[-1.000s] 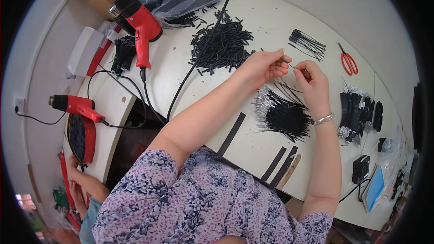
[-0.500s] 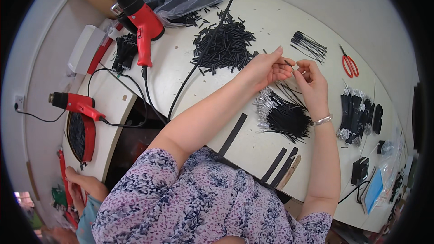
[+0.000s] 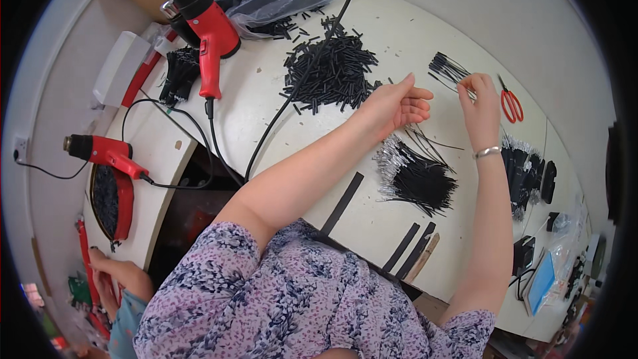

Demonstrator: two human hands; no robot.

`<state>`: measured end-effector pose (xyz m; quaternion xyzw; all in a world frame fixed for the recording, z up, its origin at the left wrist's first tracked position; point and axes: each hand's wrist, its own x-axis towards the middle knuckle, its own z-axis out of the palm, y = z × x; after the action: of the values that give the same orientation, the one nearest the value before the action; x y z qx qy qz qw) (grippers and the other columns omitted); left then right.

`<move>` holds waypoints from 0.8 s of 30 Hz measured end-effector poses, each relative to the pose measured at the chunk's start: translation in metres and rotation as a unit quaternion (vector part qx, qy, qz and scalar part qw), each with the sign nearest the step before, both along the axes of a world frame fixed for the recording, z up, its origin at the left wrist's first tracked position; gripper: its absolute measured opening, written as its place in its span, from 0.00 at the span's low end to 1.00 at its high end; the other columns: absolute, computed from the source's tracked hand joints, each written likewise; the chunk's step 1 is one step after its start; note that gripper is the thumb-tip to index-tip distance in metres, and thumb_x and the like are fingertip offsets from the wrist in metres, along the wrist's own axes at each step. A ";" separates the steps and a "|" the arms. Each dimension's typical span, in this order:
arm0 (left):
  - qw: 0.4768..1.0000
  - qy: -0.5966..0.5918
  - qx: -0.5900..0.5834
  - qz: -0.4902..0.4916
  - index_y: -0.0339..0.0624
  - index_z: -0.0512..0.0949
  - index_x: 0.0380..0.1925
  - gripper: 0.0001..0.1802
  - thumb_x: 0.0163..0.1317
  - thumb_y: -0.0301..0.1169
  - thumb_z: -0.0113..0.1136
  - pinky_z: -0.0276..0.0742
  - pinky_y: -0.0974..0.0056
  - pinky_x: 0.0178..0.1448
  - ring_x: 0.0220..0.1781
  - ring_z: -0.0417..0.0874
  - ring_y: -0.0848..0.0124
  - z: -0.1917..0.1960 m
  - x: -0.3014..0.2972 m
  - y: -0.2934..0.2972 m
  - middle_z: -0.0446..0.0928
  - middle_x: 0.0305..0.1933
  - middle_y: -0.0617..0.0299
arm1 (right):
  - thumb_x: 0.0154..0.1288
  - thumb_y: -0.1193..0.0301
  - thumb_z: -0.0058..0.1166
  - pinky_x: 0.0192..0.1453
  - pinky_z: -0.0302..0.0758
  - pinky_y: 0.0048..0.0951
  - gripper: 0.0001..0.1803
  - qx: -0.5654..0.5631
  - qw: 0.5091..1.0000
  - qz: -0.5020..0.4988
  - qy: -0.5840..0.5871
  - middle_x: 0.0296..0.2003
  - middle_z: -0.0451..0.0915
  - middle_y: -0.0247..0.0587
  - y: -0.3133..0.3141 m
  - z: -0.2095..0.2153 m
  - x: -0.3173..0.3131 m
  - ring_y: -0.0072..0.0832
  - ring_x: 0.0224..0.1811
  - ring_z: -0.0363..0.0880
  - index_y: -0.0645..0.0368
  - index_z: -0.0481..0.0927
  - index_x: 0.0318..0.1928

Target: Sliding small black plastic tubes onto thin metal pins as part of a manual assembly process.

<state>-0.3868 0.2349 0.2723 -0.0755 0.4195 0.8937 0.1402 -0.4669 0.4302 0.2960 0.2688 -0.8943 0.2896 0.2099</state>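
My right hand (image 3: 481, 100), with a bracelet at its wrist, pinches a thin black wire (image 3: 441, 84) that sticks out to the left of its fingertips. It hangs over a small bundle of similar black wires (image 3: 453, 66) lying at the far right. Palm turned up, my left hand (image 3: 403, 108) hovers left of it, thumb apart and fingers loosely curled; nothing shows in it. Below the left hand lies a thick bunch of black wires with silvery ends (image 3: 425, 179). A large heap of short black tubes (image 3: 330, 70) sits to the left of that hand.
Red-handled cutters (image 3: 511, 105) lie right of my right hand. Two red heat guns (image 3: 216, 46) (image 3: 109, 153) stand at the left, with cables. A hanging black cable (image 3: 292, 100) crosses the tube heap. Wire bundles (image 3: 524, 173) lie far right. Another person's arm (image 3: 126, 279) shows lower left.
My right hand has moved away from the left hand, right and slightly farther, over to the small wire bundle. My left hand stays nearly in place, its fingers a little more curled.
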 end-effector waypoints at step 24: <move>0.888 0.131 -0.422 0.125 0.40 0.82 0.39 0.11 0.66 0.34 0.56 0.76 0.71 0.39 0.32 0.81 0.74 0.029 -0.016 -0.033 0.79 0.31 0.65 | 0.56 0.71 0.59 0.39 0.74 0.35 0.07 0.077 0.960 0.101 -0.249 0.30 0.76 0.42 -0.017 -0.001 0.075 0.39 0.32 0.76 0.60 0.75 0.28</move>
<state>-0.4025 0.2016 0.3013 -0.0618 0.7590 0.6439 -0.0740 -0.3915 0.4130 0.2952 0.2923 -0.9061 0.2976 -0.0709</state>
